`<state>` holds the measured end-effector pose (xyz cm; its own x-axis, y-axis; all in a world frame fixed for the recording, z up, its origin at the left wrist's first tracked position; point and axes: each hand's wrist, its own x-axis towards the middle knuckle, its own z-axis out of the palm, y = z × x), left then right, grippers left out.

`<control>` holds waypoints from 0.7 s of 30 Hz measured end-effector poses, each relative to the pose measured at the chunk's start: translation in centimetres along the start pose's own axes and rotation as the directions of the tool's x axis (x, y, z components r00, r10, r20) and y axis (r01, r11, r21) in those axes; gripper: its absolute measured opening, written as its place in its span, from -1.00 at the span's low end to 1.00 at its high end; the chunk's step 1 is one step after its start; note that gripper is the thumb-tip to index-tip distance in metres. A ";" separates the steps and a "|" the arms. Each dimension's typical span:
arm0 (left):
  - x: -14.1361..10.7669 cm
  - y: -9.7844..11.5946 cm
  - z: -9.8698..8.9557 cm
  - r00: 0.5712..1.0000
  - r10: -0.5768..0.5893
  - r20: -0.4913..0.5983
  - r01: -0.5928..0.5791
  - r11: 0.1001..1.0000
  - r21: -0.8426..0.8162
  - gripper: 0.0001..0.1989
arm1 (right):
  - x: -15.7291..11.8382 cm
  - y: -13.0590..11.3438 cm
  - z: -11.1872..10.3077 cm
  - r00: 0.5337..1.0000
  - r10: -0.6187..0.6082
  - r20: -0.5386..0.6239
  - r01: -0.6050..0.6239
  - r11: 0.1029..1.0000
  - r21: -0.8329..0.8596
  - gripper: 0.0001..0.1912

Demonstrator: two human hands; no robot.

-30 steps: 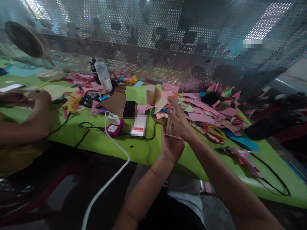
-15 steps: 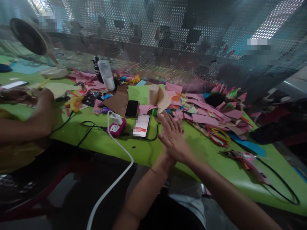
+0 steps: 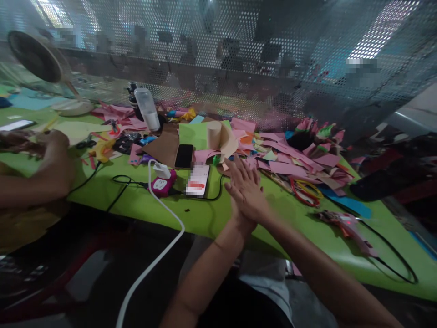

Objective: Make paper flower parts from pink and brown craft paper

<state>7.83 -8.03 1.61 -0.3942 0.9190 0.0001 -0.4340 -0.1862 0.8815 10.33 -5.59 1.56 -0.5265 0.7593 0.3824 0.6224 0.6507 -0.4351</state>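
My right hand (image 3: 247, 191) lies palm down over my left hand (image 3: 241, 220), the two pressed together above the green table near its front edge. The right fingers are stretched out, pointing away from me. Most of the left hand is covered; the bits of its fingers that peek out look extended. Neither hand shows an object in it. Left of them lies a lit phone (image 3: 202, 181) with a black cable, and behind that a dark phone (image 3: 184, 156). A hot glue gun (image 3: 351, 231) rests on its side to the right, along with red-and-yellow-handled scissors (image 3: 307, 191).
Pink paper scraps (image 3: 283, 167) heap along the back, beside a paper roll (image 3: 214, 135) and a clear bottle (image 3: 148, 109). A magenta power adapter (image 3: 163, 183) carries a white cable (image 3: 164, 248) across the front edge. At left, another person's hands (image 3: 51, 139) work near a fan (image 3: 37, 57).
My hands stay pressed together, with the right shifting slightly over the left. The whole view has moved a little, so the table's things appear slightly further left.
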 end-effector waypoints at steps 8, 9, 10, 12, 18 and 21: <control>-0.1 0.0 -0.5 0.902 -0.279 0.328 0.431 0.581 -0.691 -0.46 | 4.0 2.8 -1.9 0.990 0.072 -0.121 -0.071 0.997 0.014 -0.36; 0.0 -0.1 -0.6 0.897 -0.315 0.309 0.439 0.564 -0.700 -0.46 | 4.0 3.1 -2.2 0.991 0.060 -0.120 -0.055 0.998 0.040 -0.35; 0.0 -0.1 -0.7 0.897 -0.343 0.280 0.435 0.564 -0.702 -0.47 | 4.0 3.3 -2.5 0.992 0.051 -0.119 -0.045 0.997 0.055 -0.35; 0.2 -0.2 -0.7 0.902 -0.360 0.239 0.419 0.590 -0.690 -0.48 | 3.9 3.5 -3.1 0.992 0.052 -0.119 -0.048 0.998 0.036 -0.33; -0.3 0.1 0.3 0.911 -0.241 0.336 0.407 0.659 -0.632 -0.43 | 1.3 1.2 -2.2 0.997 0.028 -0.073 -0.041 0.984 -0.176 -0.40; -1.2 0.6 1.6 0.989 -0.145 0.006 0.121 0.802 -0.585 -0.41 | -1.1 -0.4 -1.0 0.999 -0.040 0.025 0.044 0.984 -0.172 -0.35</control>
<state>9.36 -8.68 2.89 -0.3225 0.9383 -0.1246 -0.8693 -0.2415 0.4312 11.22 -6.74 2.15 -0.5653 0.7326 0.3791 0.6890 0.6721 -0.2713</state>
